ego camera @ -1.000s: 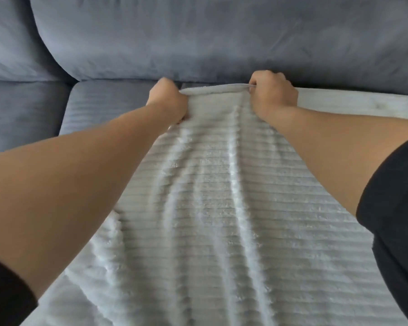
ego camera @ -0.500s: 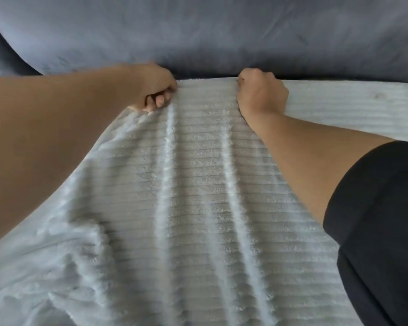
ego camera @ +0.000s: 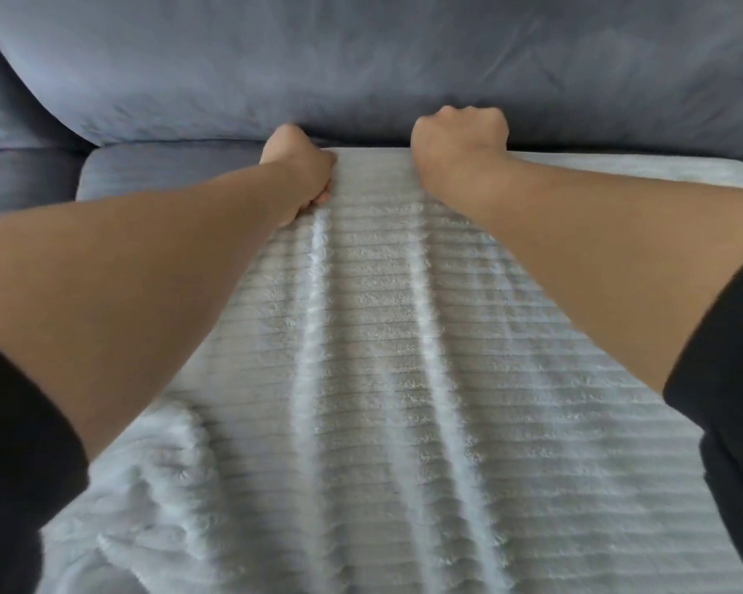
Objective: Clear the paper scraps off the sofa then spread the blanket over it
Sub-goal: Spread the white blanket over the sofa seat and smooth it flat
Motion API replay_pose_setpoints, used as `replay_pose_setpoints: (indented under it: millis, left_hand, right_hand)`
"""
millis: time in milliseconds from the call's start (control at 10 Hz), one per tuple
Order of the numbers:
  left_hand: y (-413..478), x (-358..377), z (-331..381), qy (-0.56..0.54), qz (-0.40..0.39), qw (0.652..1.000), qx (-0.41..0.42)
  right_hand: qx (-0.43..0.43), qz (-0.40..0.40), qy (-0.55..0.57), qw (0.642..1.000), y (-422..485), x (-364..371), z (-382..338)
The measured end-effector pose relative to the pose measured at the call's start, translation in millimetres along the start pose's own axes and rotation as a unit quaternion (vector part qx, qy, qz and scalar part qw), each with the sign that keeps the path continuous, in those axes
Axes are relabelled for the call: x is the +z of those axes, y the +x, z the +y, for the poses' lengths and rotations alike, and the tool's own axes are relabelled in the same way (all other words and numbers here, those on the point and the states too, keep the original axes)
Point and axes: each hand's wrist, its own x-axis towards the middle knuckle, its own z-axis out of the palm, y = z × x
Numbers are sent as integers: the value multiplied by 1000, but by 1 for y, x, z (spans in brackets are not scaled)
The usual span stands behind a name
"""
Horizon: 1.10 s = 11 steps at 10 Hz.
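The sofa's back cushion [ego camera: 361, 66] runs like a wall across the top of the frame. The left hand [ego camera: 303, 165] and right hand [ego camera: 457, 139] grip the blanket [ego camera: 374, 293] right at its foot, with no room behind them. Between the two forearms an open strip of flat blanket runs down the centre. At middle left, the bare seat cushion [ego camera: 159, 169] lies open beside the left hand. At lower left the blanket bunches into a raised fold.

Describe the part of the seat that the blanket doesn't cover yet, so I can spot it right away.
Below the big grey-blue back cushion lies the seat cushion, mostly under the pale ribbed blanket. Its bare strip sits just left of the left hand gripping the blanket's edge: smooth dark grey-blue, where the blanket beside it is pale and ribbed.
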Motion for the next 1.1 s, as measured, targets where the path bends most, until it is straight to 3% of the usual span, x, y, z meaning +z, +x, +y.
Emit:
replay_pose_setpoints:
  millis: [100,200,400,600,700,800,900,1000,1100]
  left_hand:
    - [-2,6,-6,-22,34,999,16]
    - [-9,-1,-2,-4,33,999,40]
    - [-13,-39,2,-24,-148,989,-20]
    - [-17,-75,-20,138,-218,966,-15]
    - [-26,-89,-24,268,-171,947,50]
    - [-28,-95,-24,297,-176,937,56]
    - [-22,-96,-28,258,-146,955,13]
    - [-14,-97,-36,140,-71,987,17]
    - [-26,-94,-33,49,-24,998,8]
  right_hand:
    - [-12,-1,64,998,3,-19,-23]
    - [-41,-65,224,972,6,-15,-47]
    - [-2,22,238,971,-2,16,-58]
    - [9,58,200,978,-3,25,-62]
    - [27,57,189,980,-1,29,-66]
    - [31,59,173,983,1,30,-67]
    - [27,58,158,985,1,31,-68]
    - [26,61,156,986,0,31,-68]
    - [26,61,160,985,-1,30,-68]
